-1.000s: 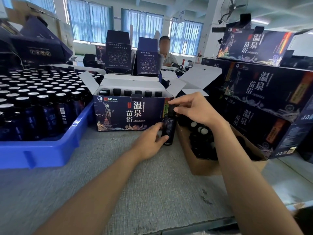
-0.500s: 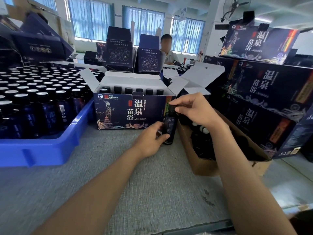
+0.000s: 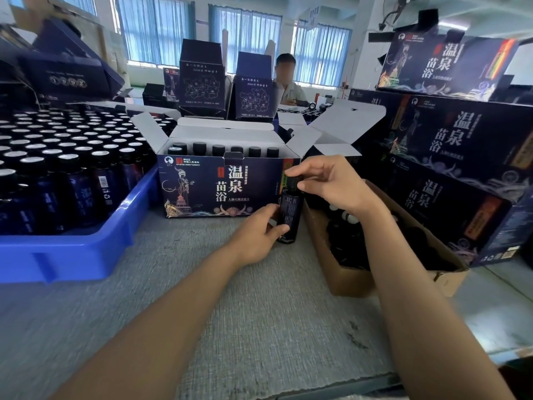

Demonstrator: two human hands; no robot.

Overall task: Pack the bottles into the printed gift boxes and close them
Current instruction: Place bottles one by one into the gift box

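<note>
A dark bottle [image 3: 289, 210] stands upright on the grey table just right of the open printed gift box [image 3: 219, 187]. My left hand [image 3: 259, 233] grips the bottle's lower body. My right hand [image 3: 328, 180] pinches its black cap [image 3: 292, 183] from above. A row of several black-capped bottles [image 3: 227, 150] shows inside the box, whose white flaps stand open.
A blue crate [image 3: 72, 252] full of bottles sits at the left. A brown carton [image 3: 354, 272] holding caps lies at the right, beside stacked closed gift boxes [image 3: 461, 157]. More dark boxes and a seated person [image 3: 285, 79] are behind.
Both hands have stayed on the bottle, with the right fingers shifting slightly on the cap. The view has moved a little.
</note>
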